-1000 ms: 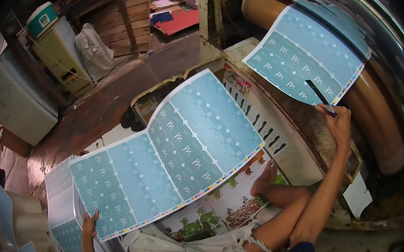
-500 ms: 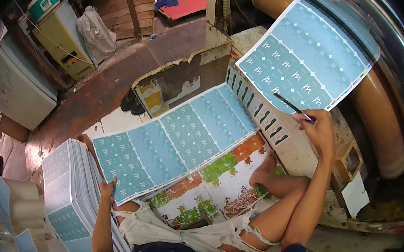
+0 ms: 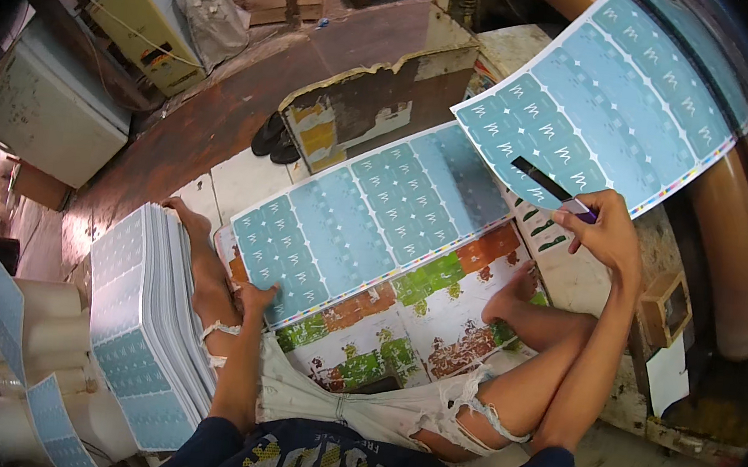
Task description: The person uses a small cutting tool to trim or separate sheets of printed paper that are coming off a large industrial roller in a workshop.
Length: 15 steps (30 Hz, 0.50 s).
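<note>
The upper sheet [image 3: 579, 105], lettered in white script, runs out of view above; the right hand [image 3: 610, 227] grips a cutter [image 3: 550, 186] at its near edge. The left hand [image 3: 253, 299], its grip unclear, touches the lower sheet [image 3: 351, 236].

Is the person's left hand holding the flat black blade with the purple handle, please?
No, the right hand holds that blade, while the left hand touches a blue printed paper sheet.

Single head-worn fisheye, facing down, hands [image 3: 609, 231] near below, floor [image 3: 173, 149] farther off ahead
</note>
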### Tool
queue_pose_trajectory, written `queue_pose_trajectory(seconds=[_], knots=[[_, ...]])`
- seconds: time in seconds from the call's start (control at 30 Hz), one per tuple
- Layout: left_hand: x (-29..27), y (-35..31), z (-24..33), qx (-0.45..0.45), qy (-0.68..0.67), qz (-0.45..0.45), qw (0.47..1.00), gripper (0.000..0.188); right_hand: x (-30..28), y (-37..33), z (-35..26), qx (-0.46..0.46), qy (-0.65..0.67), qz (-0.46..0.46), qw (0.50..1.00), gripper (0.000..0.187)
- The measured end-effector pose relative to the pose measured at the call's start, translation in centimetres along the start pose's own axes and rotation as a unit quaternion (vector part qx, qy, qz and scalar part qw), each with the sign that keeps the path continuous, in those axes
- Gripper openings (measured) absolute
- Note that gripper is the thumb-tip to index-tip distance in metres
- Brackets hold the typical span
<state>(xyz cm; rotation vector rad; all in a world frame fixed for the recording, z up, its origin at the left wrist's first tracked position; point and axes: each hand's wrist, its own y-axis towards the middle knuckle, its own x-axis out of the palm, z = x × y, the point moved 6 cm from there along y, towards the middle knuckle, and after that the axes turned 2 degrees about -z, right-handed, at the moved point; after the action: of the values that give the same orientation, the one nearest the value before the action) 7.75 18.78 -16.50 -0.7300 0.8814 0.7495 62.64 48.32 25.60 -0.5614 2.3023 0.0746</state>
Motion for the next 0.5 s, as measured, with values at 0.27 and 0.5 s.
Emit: queue_pose_trajectory(seconds=[0.27, 0.5], knots=[[2.8, -2.6, -4.4, -0.270, -0.011, -0.100, 0.958, 0.139, 4.9, 0.3, -2.6, -0.021, -0.008, -0.174, 0.985, 0.014], [1.6, -7.1, 5.7, 0.077, 0.015, -0.041, 0.996, 0.100, 8.5, -1.0, -6.7, -0.075, -0.004, -0.342, 0.937, 0.017]])
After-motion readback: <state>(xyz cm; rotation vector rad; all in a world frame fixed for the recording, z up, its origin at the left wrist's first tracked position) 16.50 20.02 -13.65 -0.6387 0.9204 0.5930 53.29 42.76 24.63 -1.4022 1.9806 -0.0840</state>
